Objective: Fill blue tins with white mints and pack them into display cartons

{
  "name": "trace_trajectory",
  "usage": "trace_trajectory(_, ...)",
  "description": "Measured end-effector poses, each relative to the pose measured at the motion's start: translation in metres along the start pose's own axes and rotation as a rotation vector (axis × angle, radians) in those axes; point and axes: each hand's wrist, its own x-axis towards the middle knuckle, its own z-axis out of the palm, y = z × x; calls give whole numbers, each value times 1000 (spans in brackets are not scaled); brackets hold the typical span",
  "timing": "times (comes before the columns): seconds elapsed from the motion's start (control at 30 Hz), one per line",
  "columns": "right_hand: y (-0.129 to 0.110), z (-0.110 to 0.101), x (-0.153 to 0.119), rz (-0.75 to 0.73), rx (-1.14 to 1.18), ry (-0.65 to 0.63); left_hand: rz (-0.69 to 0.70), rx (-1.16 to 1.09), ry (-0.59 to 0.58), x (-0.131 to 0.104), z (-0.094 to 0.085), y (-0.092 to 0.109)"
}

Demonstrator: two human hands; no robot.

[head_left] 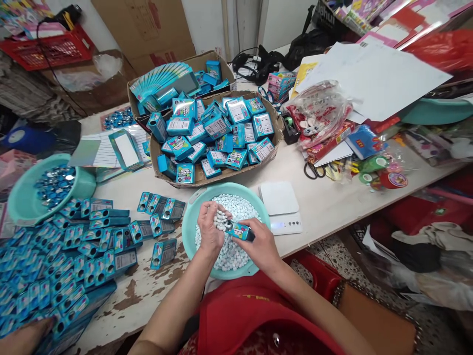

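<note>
My left hand (210,229) is cupped round a handful of small white candies (221,218). In my right hand (260,244) is a small blue candy box (237,230), tipped on its side with one end against the candies in my left palm. Both hands are over a mint-green basin (188,234), which holds many loose white candies (232,256). Just right of the basin lies a white kitchen scale (280,199) with a lit display.
A cardboard carton (279,133) full of blue boxes stands behind the basin. Many blue boxes (92,268) with round holes cover the left side. Another person's hand (31,335) touches them. A second green basin (83,180) holds shiny blue pieces. Scissors (314,170) lie at right.
</note>
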Motion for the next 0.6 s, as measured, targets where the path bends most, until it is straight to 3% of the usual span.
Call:
trace_trajectory(0.27,-2,-2,4,28,7,-17,-18,27,-12,0,12,2)
trace_trajectory(0.6,-2,-4,8,34,54,39,76,42,39,5,19,3)
